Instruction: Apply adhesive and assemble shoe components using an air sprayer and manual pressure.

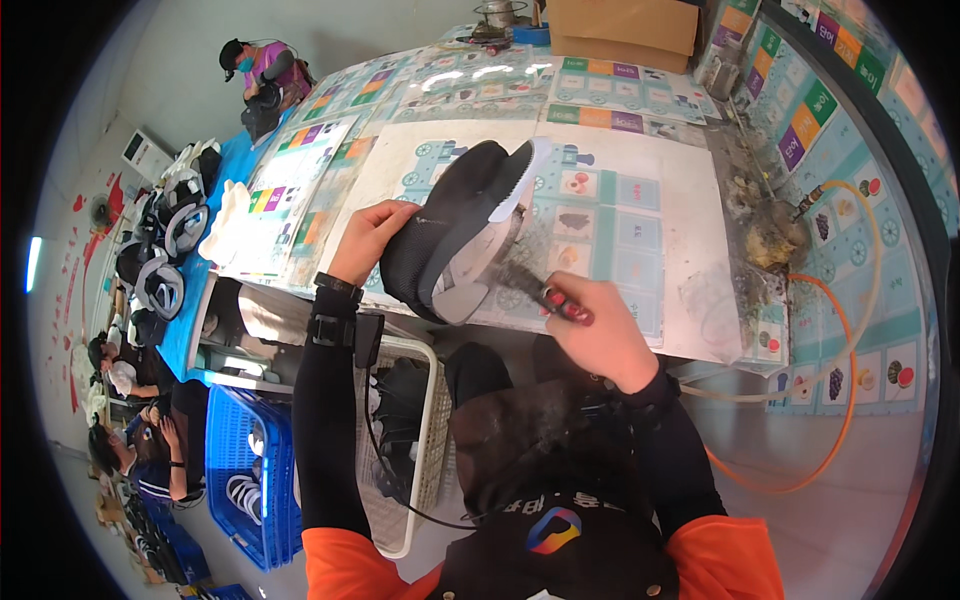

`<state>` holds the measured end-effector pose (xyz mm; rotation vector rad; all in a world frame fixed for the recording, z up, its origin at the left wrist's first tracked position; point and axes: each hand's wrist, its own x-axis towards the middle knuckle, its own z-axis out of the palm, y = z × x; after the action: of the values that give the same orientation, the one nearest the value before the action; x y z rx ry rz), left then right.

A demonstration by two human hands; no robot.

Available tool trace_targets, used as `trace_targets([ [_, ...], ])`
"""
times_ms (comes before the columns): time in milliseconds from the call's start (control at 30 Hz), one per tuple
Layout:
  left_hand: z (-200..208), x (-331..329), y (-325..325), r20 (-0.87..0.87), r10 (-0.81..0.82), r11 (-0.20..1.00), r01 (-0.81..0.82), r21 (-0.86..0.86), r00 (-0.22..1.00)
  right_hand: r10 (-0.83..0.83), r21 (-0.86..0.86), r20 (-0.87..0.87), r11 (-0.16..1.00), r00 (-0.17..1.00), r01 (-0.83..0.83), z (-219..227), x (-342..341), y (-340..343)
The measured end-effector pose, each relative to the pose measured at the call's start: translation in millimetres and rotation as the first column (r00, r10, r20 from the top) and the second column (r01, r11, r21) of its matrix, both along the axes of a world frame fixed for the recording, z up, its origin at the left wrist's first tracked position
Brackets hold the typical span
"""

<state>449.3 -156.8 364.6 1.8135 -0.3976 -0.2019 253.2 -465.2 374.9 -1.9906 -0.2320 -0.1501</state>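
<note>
A black mesh shoe upper [425,240] is tilted over the near edge of the covered table [690,290]. Along its right side runs a pale, toothed strip, and a light grey piece shows at its lower end. My left hand [375,240] grips the shoe at its left side, thumb on top, other fingers partly hidden. Closed round a red-and-black handled tool [566,304] is my right hand [608,330]. The tool's dark, blurred head, brush-like in look, points left toward the shoe's pale underside; whether it touches I cannot tell.
Below the table stand a white basket [432,440] of dark items and blue crates [245,400]. Several shoes [165,280] line a blue bench [190,330] at left. An orange hose [835,440] loops at right. A cardboard box [622,35] sits at the back. Other people work at left.
</note>
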Motion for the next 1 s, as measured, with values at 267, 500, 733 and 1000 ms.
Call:
trace_targets([
  [267,1.8,-7.7,-1.0,-0.095,-0.024,0.993,0.014,-0.114,0.995,0.106,-0.031,-0.069,0.994,0.992,-0.108,0.5,-7.7,-6.6],
  [500,7.4,-13.9,-7.2,-0.114,0.016,0.988,-0.033,-0.153,0.993,-0.158,-0.033,-0.091,0.987,0.983,0.155,3.2,-10.8,-8.8],
  [733,15.5,-28.2,-2.3,-0.034,0.026,0.898,-0.038,-0.438,0.999,0.141,0.144,-0.247,0.984,0.959,-0.108,-5.0,-19.9,-3.8],
  [1000,15.8,11.7,-18.6,-0.022,0.060,0.719,-0.058,-0.693,0.998,-0.083,0.235,-0.224,0.962,0.971,0.137,25.4,-11.6,-42.4],
])
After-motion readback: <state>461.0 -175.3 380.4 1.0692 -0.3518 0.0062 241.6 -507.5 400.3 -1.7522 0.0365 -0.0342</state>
